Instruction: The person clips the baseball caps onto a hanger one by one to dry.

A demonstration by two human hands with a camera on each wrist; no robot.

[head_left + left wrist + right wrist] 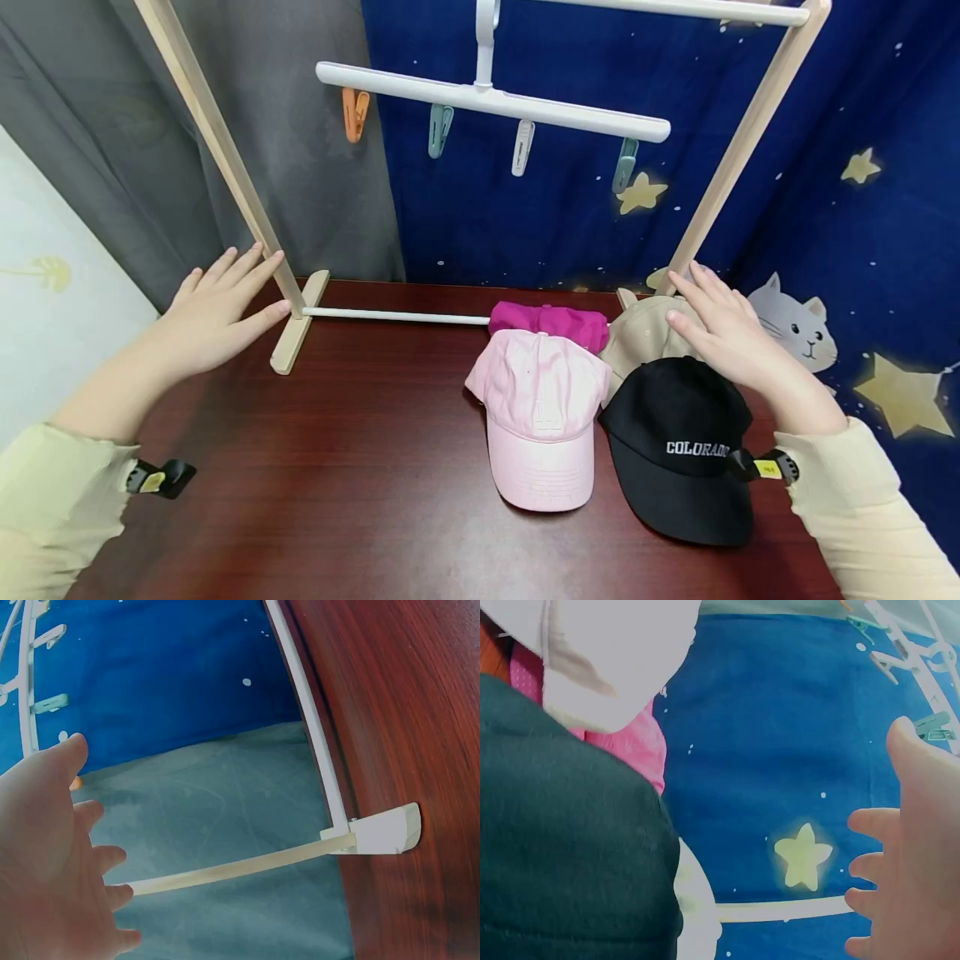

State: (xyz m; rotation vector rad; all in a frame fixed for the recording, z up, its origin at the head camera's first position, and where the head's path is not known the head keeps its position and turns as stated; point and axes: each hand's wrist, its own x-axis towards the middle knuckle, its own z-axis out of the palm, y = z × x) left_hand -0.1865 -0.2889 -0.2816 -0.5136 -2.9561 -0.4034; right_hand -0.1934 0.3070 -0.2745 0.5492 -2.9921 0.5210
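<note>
My left hand (217, 312), fingers straight and spread, overlaps the left wooden post (225, 158) of a rack in the head view and holds nothing. On the other side my right hand (723, 329) is likewise spread, over the beige cap (637, 333) and beside the right post (738, 158). In front of that cap lies a black cap (675, 417) lettered COLORADO. A pale pink cap (543, 400) sits to its left, with a magenta cap (551, 323) behind it, partly hidden. Above hangs a white hanger (487, 98) with orange, teal and white clips (522, 148).
The rack's white lower bar (397, 316) runs along the back of the dark red table (337, 467), meeting a wooden foot (300, 325) at left. A white top bar (697, 8) carries the hanger. Grey and blue starry curtains (510, 225) hang behind.
</note>
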